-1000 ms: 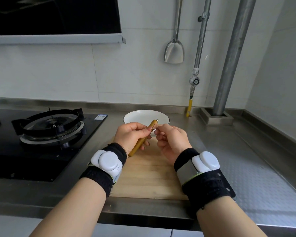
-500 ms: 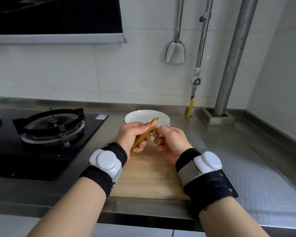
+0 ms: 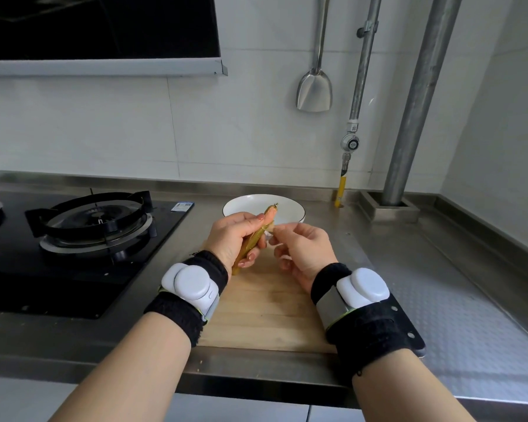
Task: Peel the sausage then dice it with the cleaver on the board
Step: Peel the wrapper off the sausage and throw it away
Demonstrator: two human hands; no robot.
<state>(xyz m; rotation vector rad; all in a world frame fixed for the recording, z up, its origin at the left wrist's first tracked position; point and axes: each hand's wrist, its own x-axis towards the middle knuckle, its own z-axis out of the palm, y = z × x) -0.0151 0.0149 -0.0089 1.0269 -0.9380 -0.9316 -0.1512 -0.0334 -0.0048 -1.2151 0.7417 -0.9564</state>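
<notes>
A thin sausage (image 3: 254, 239) in a golden wrapper slants up to the right above the wooden board (image 3: 265, 312). My left hand (image 3: 235, 236) is shut around its middle, thumb on top near the clipped tip. My right hand (image 3: 302, 248) pinches a pale strip of the wrapper just right of the sausage, near its upper part. Both hands hover over the far end of the board. No cleaver shows in the head view.
A white bowl (image 3: 290, 205) stands on the steel counter (image 3: 439, 293) just behind the hands. A black gas hob (image 3: 98, 220) lies to the left. A steel spatula (image 3: 314, 89) hangs on the wall, with pipes (image 3: 415, 102) at the back right.
My right hand has drawn down and to the right from the sausage's tip, pulling a strip of wrapper with it. The left hand's thumb has slid up along the sausage.
</notes>
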